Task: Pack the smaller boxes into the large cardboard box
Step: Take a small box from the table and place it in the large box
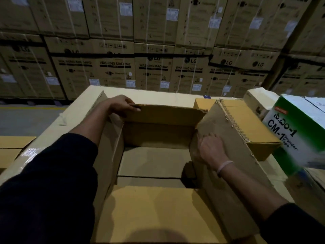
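left hand (pixel 121 104) grips far flap (pixel 163 113) | right hand (pixel 209 148) flat on right flap (pixel 228 155) | brown box (pixel 246 124) just right, nearer right hand

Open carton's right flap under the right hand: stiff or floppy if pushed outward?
Likely springy: the right flap is creased corrugated card, hinged along its base. It looks stiff across its face, lying flat under the right hand. A torn, stapled top edge may catch fingers.
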